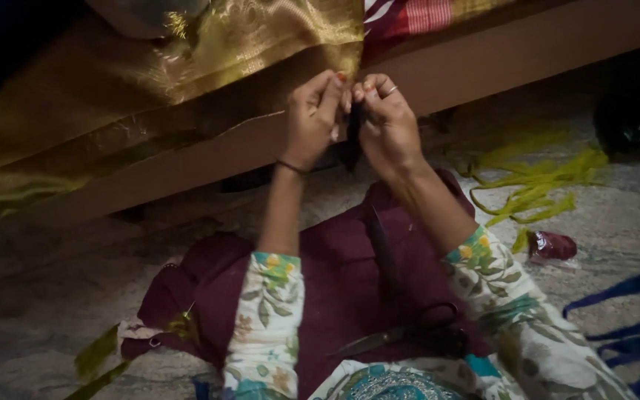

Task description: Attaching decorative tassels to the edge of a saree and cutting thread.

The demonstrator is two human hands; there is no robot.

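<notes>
My left hand (pixel 311 118) and my right hand (pixel 387 122) are raised together at the hanging edge of a shiny gold fabric (pixel 209 67) draped over a wooden bed frame (pixel 187 159). Both pinch a dark bundle of threads (pixel 352 137) that hangs down between them from the fabric's edge. My left wrist wears a thin black band. My right hand has a ring on one finger. A maroon cloth (pixel 335 289) lies across my lap, and a pair of black-handled scissors (pixel 409 337) rests on it.
Yellow-green threads (pixel 535 181) lie scattered on the floor at the right, beside a small dark red packet (pixel 553 246). Blue strips (pixel 631 326) trail at the far right. A black bag (pixel 635 111) sits at the upper right. Olive ribbon (pixel 98 359) lies at the lower left.
</notes>
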